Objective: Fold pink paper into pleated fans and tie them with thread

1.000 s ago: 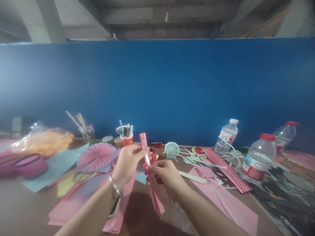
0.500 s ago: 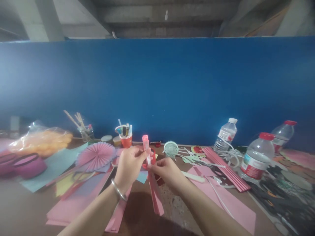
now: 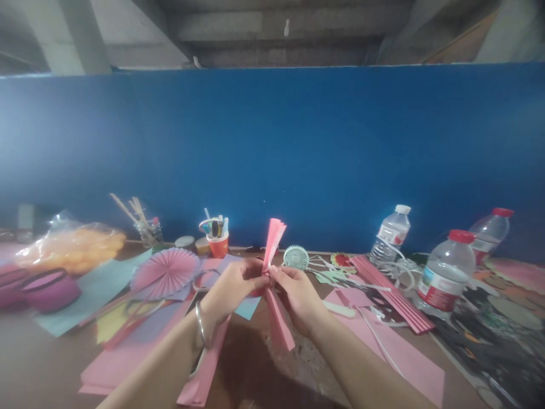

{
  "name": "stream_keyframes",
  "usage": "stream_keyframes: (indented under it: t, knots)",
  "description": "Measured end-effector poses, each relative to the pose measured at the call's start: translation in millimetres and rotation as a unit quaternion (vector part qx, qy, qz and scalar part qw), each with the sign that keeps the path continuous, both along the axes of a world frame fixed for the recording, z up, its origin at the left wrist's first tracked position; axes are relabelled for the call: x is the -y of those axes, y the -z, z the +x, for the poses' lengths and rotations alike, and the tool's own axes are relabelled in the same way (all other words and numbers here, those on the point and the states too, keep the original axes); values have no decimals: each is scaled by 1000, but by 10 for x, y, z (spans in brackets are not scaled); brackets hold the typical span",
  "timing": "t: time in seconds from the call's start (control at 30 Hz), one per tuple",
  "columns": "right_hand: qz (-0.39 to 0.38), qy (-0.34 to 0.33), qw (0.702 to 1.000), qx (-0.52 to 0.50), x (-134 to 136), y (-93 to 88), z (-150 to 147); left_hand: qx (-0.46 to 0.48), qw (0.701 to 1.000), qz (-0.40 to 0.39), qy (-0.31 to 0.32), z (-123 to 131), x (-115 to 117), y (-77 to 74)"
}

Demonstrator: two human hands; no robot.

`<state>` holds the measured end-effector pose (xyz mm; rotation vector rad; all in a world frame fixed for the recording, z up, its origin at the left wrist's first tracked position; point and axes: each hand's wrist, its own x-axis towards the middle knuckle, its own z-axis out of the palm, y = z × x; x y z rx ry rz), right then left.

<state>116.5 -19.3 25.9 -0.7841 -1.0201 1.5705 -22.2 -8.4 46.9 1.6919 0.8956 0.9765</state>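
The pleated pink paper strip (image 3: pixel 279 321) is pinched at its middle, dead centre of the frame, by the left hand (image 3: pixel 233 286) and right hand (image 3: pixel 300 295), both closed on it. If that pinch gets loosened, the pleats could spring apart. Compared with before, the top end's been fanned open and tipped right.

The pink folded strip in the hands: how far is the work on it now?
Done: the pleated pink strip is folded into pleats. In hand: the left hand and right hand pinch its middle, and its top end splays slightly. Left, it seems: spreading it into a full circle like the pink rosette on the table.
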Motion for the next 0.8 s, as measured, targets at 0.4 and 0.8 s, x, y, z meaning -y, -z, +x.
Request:
stream_keyframes:
  t: [0.4,0.8]
  knots:
    - [69,55,993,81,10,3,-14,-196,940,202,-190,-61,48,-68]
    - [100,109,985,95,57,-60,-30,-234,918,261,-186,-114,39,-87]
